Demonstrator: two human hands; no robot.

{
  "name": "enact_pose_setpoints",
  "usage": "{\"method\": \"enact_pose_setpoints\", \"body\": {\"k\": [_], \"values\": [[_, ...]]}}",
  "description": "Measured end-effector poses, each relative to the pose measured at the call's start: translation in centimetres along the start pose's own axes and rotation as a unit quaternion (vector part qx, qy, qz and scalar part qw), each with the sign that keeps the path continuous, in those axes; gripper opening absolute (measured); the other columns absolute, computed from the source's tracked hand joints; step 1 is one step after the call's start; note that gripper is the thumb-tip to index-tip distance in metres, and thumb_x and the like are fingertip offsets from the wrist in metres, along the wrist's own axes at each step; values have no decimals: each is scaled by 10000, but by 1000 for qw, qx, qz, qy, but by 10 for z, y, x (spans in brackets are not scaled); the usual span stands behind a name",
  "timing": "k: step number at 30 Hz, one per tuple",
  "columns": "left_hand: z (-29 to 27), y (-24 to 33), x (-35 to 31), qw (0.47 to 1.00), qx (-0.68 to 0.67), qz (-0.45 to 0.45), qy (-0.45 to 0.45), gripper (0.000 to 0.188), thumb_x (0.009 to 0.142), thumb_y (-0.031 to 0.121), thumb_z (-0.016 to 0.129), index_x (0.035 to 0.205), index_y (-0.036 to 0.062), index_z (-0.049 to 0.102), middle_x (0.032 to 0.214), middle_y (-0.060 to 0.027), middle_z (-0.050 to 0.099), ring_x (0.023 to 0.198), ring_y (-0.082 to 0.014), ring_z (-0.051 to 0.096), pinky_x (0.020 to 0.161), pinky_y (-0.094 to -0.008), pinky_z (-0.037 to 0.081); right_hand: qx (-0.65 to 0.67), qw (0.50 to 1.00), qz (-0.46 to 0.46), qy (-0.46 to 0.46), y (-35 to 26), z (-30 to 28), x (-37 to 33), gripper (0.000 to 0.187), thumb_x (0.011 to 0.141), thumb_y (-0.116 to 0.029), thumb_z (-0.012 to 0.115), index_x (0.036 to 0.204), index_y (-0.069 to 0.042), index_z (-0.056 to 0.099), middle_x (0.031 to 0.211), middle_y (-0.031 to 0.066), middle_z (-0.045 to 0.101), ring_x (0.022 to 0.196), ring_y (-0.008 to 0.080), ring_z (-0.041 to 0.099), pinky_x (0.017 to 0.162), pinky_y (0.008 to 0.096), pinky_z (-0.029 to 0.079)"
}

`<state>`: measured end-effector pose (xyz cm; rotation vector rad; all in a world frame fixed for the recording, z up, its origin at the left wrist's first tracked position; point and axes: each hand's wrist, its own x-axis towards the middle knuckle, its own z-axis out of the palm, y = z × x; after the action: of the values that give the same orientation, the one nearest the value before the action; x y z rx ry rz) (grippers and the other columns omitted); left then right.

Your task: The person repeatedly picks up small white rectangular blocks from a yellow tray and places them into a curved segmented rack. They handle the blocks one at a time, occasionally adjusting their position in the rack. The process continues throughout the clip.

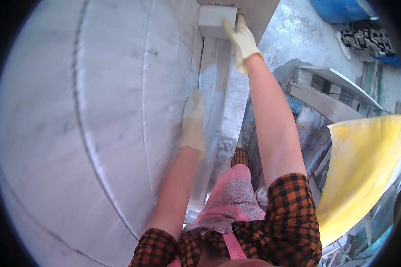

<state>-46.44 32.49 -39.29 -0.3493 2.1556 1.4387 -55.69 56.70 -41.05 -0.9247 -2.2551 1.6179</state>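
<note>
A white block (214, 26) sits at the top of my view, up against the right edge of a large pale wall (113, 111) and on the far end of a long, pale, narrow ledge (209, 66). My right hand (245, 42), in a pale yellow glove, is at the block's right end, with my thumb parted from the other fingers (241, 21) and laid toward the near face; I cannot tell whether I am grasping the block or only resting against it. My left hand (194, 120), gloved the same way, is nearer to me, low beside the wall and over the ledge; it is blurred, so I cannot tell whether those fingers are clenched or released. Long seams curve down the wall on my left. Both my forearms are bare below orange-and-black checked sleeves (294, 198), and a pink apron (223, 182) with a patterned middle hangs in front of me. To my right, a white board (343, 82) lies over a weathered wooden pallet (327, 102), with a yellow sheet (361, 173) draped closer to me. Farther off, a blue rounded container (341, 10) stands on the stained floor (294, 31), near black-and-white patterned fabric (367, 35) and a pale shoe (343, 46).
</note>
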Motion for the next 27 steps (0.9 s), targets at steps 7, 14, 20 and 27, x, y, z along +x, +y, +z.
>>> {"method": "enact_pose_setpoints", "body": {"k": [7, 14, 20, 27], "values": [[-41, 5, -119, 999, 39, -34, -14, 561, 1004, 375, 576, 1372, -48, 584, 1357, -148, 629, 1278, -234, 567, 1080, -349, 420, 230, 939, 239, 92, 26, -5, -211, 616, 1002, -492, 601, 1410, -34, 540, 1393, 124, 575, 1295, 245, 512, 1107, 455, 394], [-103, -47, -269, 998, -41, -21, -38, 490, 981, 344, 587, 1288, -35, 634, 1239, -127, 664, 1153, -206, 613, 972, -348, 477, 152, 976, 147, -59, 78, 9, -524, 353, 1032, -265, 581, 1215, 28, 655, 898, 83, 739, 778, 174, 694, 755, 310, 549], [-161, -97, -376, 980, -148, 125, -40, 512, 969, 342, 609, 1312, -38, 620, 1234, -121, 651, 1102, -189, 607, 954, -318, 483, -101, 976, -185, 48, -5, -96, -630, 379, 952, -309, 617, 1249, -81, 680, 1116, 202, 705, 1104, 379, 651, 964, 452, 504], [-229, -128, -468, 977, -80, 147, -133, 521, 992, 322, 606, 1356, -51, 579, 1322, -123, 614, 1239, -170, 572, 1061, -309, 447, -281, 929, -47, 236, -68, -242, -787, 536, 949, -261, 636, 1439, -66, 539, 1442, 220, 550, 1341, 400, 506, 1153, 447, 387]]}}
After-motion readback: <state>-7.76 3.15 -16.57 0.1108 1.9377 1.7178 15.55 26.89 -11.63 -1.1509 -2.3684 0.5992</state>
